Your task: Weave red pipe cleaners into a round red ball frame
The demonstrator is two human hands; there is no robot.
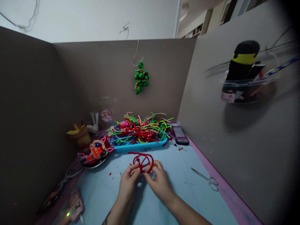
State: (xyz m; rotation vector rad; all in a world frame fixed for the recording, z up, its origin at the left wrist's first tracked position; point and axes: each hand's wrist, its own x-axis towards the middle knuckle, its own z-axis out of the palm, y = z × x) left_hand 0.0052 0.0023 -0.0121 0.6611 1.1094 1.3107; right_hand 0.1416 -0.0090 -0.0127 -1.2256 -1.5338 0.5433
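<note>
Head view, low centre: left hand and right hand both pinch a red wire loop just above the blue surface; it looks partly shaped, with loose ends still sticking out. Scissors lie to the right. Farther back, a blue tray holds a heap of coloured wires.
</note>
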